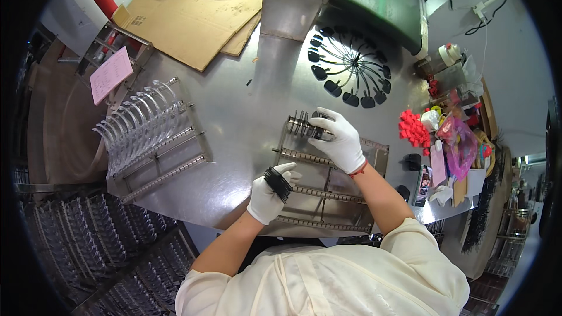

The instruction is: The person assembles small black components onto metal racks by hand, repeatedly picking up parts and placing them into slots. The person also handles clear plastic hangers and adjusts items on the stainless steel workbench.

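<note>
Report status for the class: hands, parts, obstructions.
Left hand: holding stacked black pieces. Right hand: at black parts along far edge of metal rack. Nothing visibly blocking either hand.

Nothing I can actually read here, tbh. Pink sheet [111, 75] propped on metal frame [132, 35] at left: faint lines of writing, way too small to make out. Flat brown cardboard [193, 17] at back: little dark printed mark [139, 20] near left edge, too blurry. Phone-like device [422, 187] at right: screen lit, any text too tiny.
</note>
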Demonstrator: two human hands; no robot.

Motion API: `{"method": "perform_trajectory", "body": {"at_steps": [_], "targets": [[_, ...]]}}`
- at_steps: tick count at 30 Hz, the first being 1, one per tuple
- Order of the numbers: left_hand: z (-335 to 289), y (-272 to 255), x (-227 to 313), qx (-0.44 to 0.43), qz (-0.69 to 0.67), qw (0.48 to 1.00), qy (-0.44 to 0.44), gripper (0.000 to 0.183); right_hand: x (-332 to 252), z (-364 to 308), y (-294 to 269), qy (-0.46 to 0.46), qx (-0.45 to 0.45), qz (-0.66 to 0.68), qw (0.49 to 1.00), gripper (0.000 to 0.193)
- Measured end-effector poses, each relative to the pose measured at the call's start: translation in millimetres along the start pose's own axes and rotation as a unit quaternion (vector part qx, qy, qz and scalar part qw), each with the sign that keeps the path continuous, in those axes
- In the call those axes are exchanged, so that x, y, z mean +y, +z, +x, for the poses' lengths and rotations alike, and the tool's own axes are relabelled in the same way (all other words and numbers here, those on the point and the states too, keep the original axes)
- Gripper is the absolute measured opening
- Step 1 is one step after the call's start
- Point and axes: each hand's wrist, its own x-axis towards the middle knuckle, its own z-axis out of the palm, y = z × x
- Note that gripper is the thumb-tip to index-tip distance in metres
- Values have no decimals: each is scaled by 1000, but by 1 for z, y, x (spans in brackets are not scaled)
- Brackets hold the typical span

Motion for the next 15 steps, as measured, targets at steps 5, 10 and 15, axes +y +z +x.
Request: {"method": "perform_trajectory", "body": {"at_steps": [5,10,15], "targets": [[1,0,0,-5,15,1000,-18,26,19,-15,-21,-48,-4,-113,992,48],[0,1,-2,-2,-28,999,-47,27,34,-25,-44,-57,14,-116,992,55],[2,0,1,-5,-26,996,-86,28,45,-34,-63,-27,7,-94,995,57]]}}
